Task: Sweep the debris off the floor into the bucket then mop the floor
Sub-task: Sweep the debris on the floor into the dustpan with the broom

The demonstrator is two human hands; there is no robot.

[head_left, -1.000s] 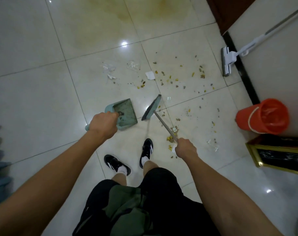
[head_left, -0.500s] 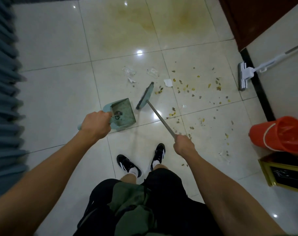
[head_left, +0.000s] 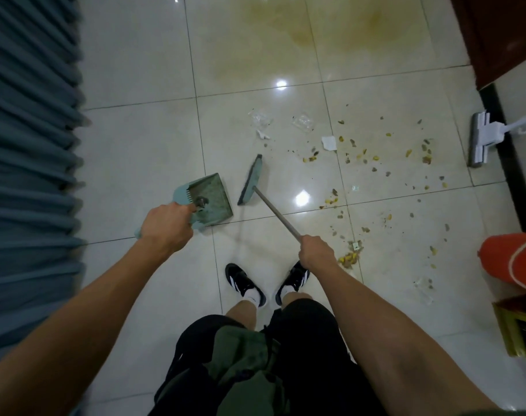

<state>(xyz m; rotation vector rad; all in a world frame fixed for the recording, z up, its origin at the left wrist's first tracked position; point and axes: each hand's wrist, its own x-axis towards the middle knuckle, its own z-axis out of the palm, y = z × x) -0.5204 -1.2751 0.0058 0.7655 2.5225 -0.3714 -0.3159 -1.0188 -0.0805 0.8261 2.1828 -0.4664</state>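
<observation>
The right hand (head_left: 315, 250) curled tight round the stiff, light-looking broom (head_left: 252, 180) shaft, its head well beyond the fingers, while the left hand (head_left: 165, 226) gripped the rigid dustpan (head_left: 210, 196) handle.

no readable text, labels, brands or numbers anywhere, dark framed board's marks too blurred

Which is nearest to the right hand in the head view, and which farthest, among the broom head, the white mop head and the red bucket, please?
From the right hand:
1. Broom head, ahead and to its left.
2. Red bucket, at the right edge.
3. White mop head, far right by the wall.
</observation>
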